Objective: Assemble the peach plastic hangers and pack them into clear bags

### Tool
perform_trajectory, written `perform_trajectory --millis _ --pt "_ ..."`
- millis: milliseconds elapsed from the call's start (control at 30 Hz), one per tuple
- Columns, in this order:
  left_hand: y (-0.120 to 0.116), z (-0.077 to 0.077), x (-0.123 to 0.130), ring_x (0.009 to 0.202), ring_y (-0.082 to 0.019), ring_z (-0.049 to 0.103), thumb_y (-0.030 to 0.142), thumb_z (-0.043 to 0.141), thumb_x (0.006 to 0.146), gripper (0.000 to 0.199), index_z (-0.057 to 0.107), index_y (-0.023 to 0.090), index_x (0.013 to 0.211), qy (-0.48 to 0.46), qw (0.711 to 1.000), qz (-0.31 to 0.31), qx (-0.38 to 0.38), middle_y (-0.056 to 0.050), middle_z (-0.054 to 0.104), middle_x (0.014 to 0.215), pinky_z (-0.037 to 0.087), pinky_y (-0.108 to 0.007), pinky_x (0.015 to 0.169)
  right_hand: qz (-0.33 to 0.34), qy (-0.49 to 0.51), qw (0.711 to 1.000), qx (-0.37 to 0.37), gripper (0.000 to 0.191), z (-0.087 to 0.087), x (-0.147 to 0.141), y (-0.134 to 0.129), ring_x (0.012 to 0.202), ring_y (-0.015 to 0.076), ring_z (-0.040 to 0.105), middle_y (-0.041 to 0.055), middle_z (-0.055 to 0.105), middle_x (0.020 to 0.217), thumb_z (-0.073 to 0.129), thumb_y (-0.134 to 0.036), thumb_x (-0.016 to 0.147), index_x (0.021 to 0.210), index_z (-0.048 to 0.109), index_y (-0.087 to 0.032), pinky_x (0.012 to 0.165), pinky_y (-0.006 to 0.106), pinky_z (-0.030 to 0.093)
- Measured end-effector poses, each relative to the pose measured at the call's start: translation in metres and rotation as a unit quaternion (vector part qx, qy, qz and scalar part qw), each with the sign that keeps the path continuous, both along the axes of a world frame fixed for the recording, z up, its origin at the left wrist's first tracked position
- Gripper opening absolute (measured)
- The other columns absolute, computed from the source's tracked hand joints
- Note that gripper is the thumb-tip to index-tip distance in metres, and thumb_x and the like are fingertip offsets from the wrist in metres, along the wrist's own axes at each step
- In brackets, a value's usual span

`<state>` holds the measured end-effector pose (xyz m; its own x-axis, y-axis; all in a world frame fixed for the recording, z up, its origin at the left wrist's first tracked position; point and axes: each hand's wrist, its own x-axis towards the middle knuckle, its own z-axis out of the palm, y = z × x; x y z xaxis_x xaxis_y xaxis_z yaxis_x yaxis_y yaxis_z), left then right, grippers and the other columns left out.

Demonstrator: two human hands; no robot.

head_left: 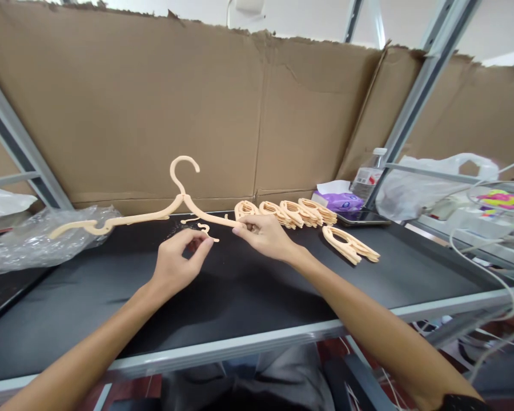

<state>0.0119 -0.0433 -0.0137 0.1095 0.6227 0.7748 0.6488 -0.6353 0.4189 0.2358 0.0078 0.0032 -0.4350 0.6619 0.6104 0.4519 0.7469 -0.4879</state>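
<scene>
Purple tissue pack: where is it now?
Head view: the purple pack sits at the table's right rear, between the folded hangers and the bottle.

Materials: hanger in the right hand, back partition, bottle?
Clothes hanger: likely molded plastic, matte, from its smooth uniform beige.
Partition: cardboard, matte brown, torn top edge.
Bottle: probably glossy clear plastic; see-through, labeled.

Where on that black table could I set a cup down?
The black tabletop looks bare between the forearms, towards the front rail; left of the left forearm, nearer than the clear wrap; and right of the separate folded hangers. It's crowded at the back: hanger bundles, tissue pack, bottle.
</scene>
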Motion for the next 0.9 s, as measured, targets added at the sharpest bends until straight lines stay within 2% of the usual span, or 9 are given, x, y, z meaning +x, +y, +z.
perform_trajectory --millis 133,233,367,467,533,600,700,800,900 --pt "0.008 -0.002 0.005 0.060 -0.015 0.058 0.051 0.063 0.086 0.039 0.070 0.014 0.098 -0.253 0.939 -0.119 -0.202 -0.004 0.069 0.074 0.048 -0.029 0.061 0.008 -0.010 1.000 0.008 0.024 -0.001 -0.001 -0.005 0.056 0.0100 0.042 -0.0032 0.052 0.060 0.059 -0.035 0.089 0.078 0.070 -0.017 0.058 0.024 0.031" --pt "0.011 -0.001 0.006 0.062 -0.015 0.060 0.053 0.071 0.080 0.044 0.072 0.011 0.096 -0.352 0.888 -0.167 -0.243 -0.007 0.070 0.077 0.049 -0.029 0.062 -0.012 -0.058 0.998 0.035 0.022 -0.003 -0.004 -0.010 0.061 0.0122 0.049 -0.0004 0.061 0.066 0.058 -0.034 0.089 0.084 0.073 -0.018 0.063 0.025 0.035" --pt "0.012 0.003 0.005 0.065 -0.014 0.061 0.047 0.077 0.076 0.038 0.074 0.010 0.085 -0.415 0.862 -0.165 -0.238 -0.008 0.071 0.079 0.050 -0.027 0.065 -0.076 -0.037 0.980 0.180 0.026 -0.005 -0.010 -0.014 0.093 0.0229 0.056 0.0106 0.068 0.096 0.059 -0.035 0.088 0.101 0.072 -0.017 0.087 0.036 0.040" --pt "0.012 0.007 0.004 0.068 -0.014 0.063 0.044 0.076 0.078 0.033 0.074 0.012 0.085 -0.443 0.860 -0.153 -0.200 -0.007 0.071 0.080 0.051 -0.028 0.069 -0.093 -0.037 0.972 0.213 0.027 -0.006 -0.015 -0.017 0.094 0.0247 0.057 0.0115 0.069 0.092 0.055 -0.038 0.091 0.091 0.074 -0.018 0.090 0.039 0.039" --pt "0.012 0.010 0.003 0.068 -0.014 0.063 0.043 0.075 0.079 0.030 0.074 0.013 0.085 -0.451 0.862 -0.146 -0.177 -0.006 0.071 0.080 0.052 -0.028 0.070 -0.096 -0.067 0.981 0.156 0.040 -0.009 -0.019 -0.018 0.078 0.0210 0.058 0.0090 0.067 0.074 0.049 -0.042 0.094 0.071 0.071 -0.018 0.079 0.034 0.041" --pt "0.012 0.011 0.003 0.068 -0.014 0.063 0.043 0.075 0.078 0.030 0.074 0.014 0.085 -0.454 0.863 -0.147 -0.169 -0.005 0.071 0.079 0.052 -0.028 0.071 -0.108 -0.076 0.989 0.063 0.047 -0.012 -0.022 -0.018 0.065 0.0169 0.056 0.0059 0.065 0.064 0.047 -0.047 0.095 0.067 0.070 -0.017 0.068 0.030 0.038" --pt "0.013 0.008 0.002 0.068 -0.014 0.061 0.042 0.076 0.077 0.032 0.075 0.013 0.091 -0.436 0.870 -0.145 -0.182 -0.006 0.071 0.079 0.050 -0.028 0.069 -0.108 -0.015 0.993 -0.051 0.041 -0.014 -0.025 -0.018 0.063 0.0145 0.059 0.0017 0.068 0.068 0.048 -0.051 0.095 0.095 0.073 -0.019 0.062 0.026 0.036" --pt "0.016 -0.001 0.001 0.065 -0.014 0.058 0.043 0.075 0.079 0.037 0.074 0.012 0.100 -0.377 0.897 -0.133 -0.191 -0.003 0.068 0.073 0.048 -0.027 0.065 -0.089 0.054 0.991 -0.084 0.046 -0.013 -0.025 -0.020 0.071 0.0146 0.062 0.0014 0.071 0.079 0.043 -0.052 0.097 0.122 0.064 -0.020 0.066 0.025 0.039" --pt "0.019 -0.008 0.002 0.062 -0.014 0.057 0.048 0.071 0.082 0.042 0.073 0.012 0.103 -0.295 0.922 -0.141 -0.208 -0.003 0.066 0.070 0.047 -0.027 0.064 -0.045 0.058 0.994 -0.078 0.043 -0.014 -0.026 -0.022 0.079 0.0152 0.063 0.0028 0.072 0.089 0.042 -0.049 0.099 0.122 0.063 -0.020 0.073 0.026 0.042"
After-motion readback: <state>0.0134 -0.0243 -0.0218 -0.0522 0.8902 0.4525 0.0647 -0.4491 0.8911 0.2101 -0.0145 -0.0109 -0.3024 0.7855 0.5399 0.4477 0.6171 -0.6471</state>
